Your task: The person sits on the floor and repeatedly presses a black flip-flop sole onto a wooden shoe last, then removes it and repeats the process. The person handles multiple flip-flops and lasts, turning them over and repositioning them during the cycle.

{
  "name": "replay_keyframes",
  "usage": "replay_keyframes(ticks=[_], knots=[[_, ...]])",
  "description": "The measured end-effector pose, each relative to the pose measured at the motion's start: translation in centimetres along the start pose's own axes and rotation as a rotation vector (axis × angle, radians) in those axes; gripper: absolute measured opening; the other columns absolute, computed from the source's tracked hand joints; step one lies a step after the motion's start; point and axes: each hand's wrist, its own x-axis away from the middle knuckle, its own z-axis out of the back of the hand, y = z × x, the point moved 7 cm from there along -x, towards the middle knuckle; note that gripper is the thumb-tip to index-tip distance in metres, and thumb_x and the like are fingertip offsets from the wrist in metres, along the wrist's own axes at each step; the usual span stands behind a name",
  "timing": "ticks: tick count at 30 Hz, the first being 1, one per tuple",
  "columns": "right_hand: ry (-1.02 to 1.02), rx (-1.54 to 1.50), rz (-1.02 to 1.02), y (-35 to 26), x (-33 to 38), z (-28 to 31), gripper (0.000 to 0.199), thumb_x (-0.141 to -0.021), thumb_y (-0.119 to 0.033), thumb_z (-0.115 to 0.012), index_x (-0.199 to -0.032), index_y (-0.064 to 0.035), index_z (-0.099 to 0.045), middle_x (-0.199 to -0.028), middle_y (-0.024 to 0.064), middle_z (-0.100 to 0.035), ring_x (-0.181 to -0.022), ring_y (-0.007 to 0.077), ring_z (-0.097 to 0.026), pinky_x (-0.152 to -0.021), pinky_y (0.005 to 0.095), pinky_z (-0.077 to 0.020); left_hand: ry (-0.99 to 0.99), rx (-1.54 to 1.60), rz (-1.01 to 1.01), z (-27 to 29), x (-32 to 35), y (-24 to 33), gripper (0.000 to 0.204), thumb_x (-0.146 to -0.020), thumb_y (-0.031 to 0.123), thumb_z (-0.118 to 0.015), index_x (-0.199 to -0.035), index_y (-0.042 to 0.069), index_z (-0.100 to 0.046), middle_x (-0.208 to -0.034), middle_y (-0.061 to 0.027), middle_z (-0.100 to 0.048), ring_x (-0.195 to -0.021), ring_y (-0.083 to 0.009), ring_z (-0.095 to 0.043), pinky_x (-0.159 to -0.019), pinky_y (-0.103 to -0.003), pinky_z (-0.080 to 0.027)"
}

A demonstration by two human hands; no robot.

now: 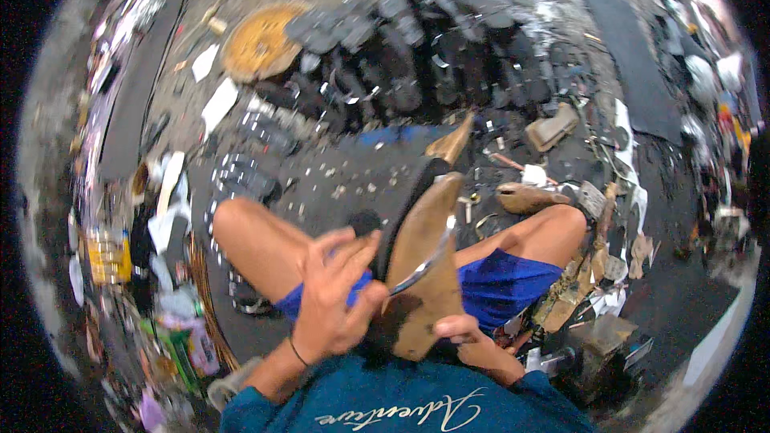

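Note:
A wooden shoe last (419,252) points away from me over my lap. Along its left side runs a black sole (411,200), and a shiny silver strap (429,263) crosses the wood at a slant. My left hand (333,297) is at the left of the last, its thumb at the near end of the strap and its blurred fingers by the black sole. My right hand (469,337) grips the near end of the last, thumb on top; its other fingers are hidden beneath.
Rows of black sandals (417,52) lie at the back beside a round wooden block (261,40). Several loose lasts, one a brown last (533,197), rest to the right among scraps. A yellow container (110,256) stands at left. Black strips (626,56) line the floor.

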Motion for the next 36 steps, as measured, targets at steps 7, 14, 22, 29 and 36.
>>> replay_keyframes(ticks=[7,14,22,29,36], knots=[[0.270,-0.387,0.143,0.1,3.9,1.9,0.113,-0.062,-0.036,-0.074,-0.154,-0.0003,-0.020,-0.148,0.0239,-0.036,-0.123,0.0366,-0.055,-0.106,0.0459,-0.0497,-0.419,0.700,0.311,-5.7,4.5,-0.7,0.033,-0.103,0.031,-0.056,-0.088,0.001,-0.059,-0.072,-0.0162,-0.057,-0.068,-0.0253,-0.060,-0.062,-0.037,-0.046],[0.242,-0.334,0.033,1.1,7.5,2.4,0.110,-0.065,-0.031,-0.076,-0.155,-0.0011,-0.021,-0.148,0.0219,-0.036,-0.126,0.0341,-0.053,-0.107,0.0433,-0.0464,-0.504,1.058,0.488,-7.9,9.5,0.6,0.035,-0.109,0.028,-0.042,-0.085,0.004,-0.045,-0.073,0.0000,-0.035,-0.069,-0.0092,-0.034,-0.060,-0.031,-0.035],[0.197,-0.206,0.020,0.7,6.0,2.2,0.107,-0.067,-0.025,-0.080,-0.154,0.0000,-0.022,-0.149,0.0203,-0.038,-0.132,0.0321,-0.047,-0.111,0.0425,-0.0401,-0.445,1.423,0.429,-8.3,9.7,0.3,0.032,-0.106,0.035,-0.049,-0.094,0.006,-0.057,-0.082,0.0051,-0.045,-0.077,-0.0077,-0.039,-0.068,-0.027,-0.036],[0.107,0.106,0.233,-3.7,2.4,1.7,0.105,-0.070,-0.020,-0.083,-0.153,0.0010,-0.024,-0.150,0.0189,-0.039,-0.137,0.0302,-0.042,-0.114,0.0417,-0.0345,-0.183,1.524,0.320,-8.4,5.5,-1.4,0.072,-0.095,0.038,-0.069,-0.147,0.000,-0.037,-0.138,-0.0094,-0.049,-0.125,-0.0176,-0.046,-0.106,-0.031,-0.035],[0.127,0.674,0.037,2.6,-6.0,4.2,0.097,-0.076,-0.013,-0.082,-0.150,0.0002,-0.022,-0.140,0.0160,-0.047,-0.131,0.0274,-0.046,-0.112,0.0406,-0.0366,-0.180,0.985,0.506,-8.2,7.9,-6.9,0.074,-0.094,0.018,-0.065,-0.157,0.001,-0.028,-0.155,-0.0129,-0.041,-0.141,-0.0213,-0.039,-0.118,-0.035,-0.028]])
